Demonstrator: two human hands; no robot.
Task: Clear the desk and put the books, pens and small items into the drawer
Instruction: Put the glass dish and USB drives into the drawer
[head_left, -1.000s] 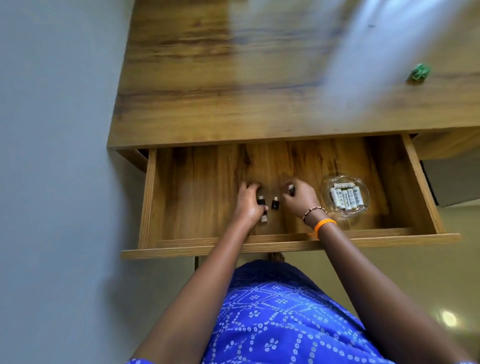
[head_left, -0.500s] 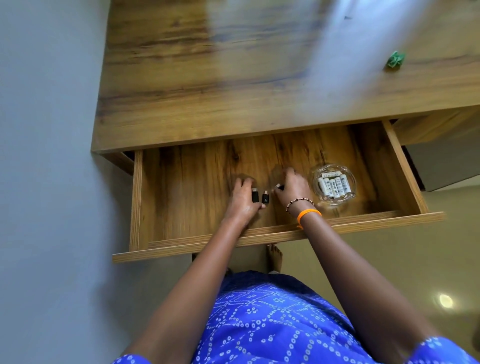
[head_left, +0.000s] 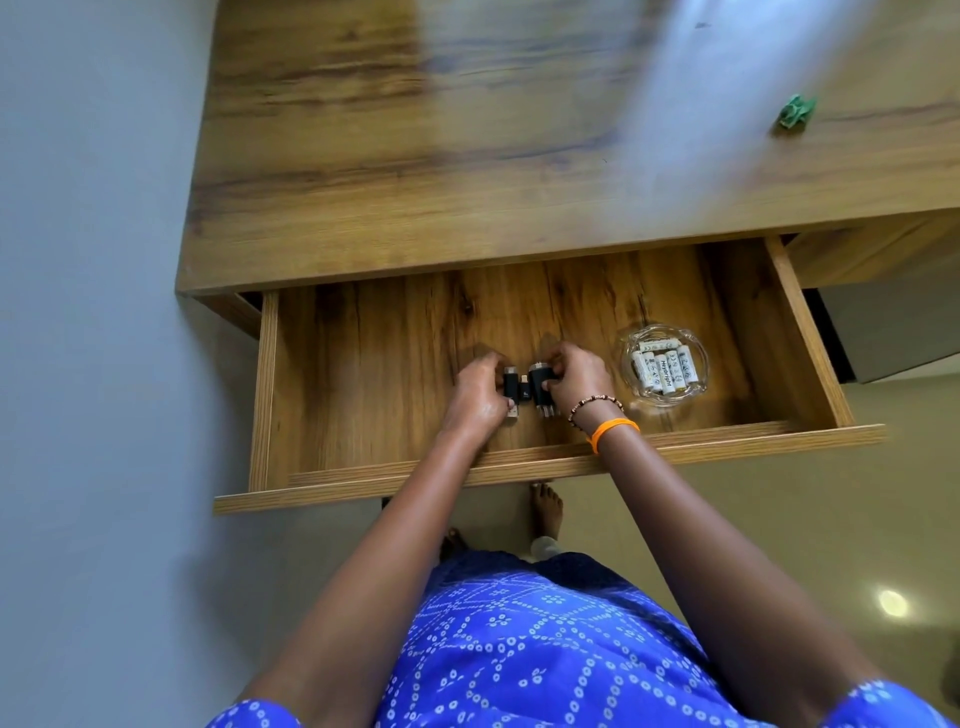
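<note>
While inside the drawer (head_left: 810, 343): both hands around small black adapters (head_left: 524, 391).

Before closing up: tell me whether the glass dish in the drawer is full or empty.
Not empty: the glass dish holds a row of white batteries lying side by side across its bottom, inside the open drawer.

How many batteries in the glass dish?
5 visible, lying side by side in the glass dish at the drawer's right side: batteries. More may be hidden beneath them.
</note>
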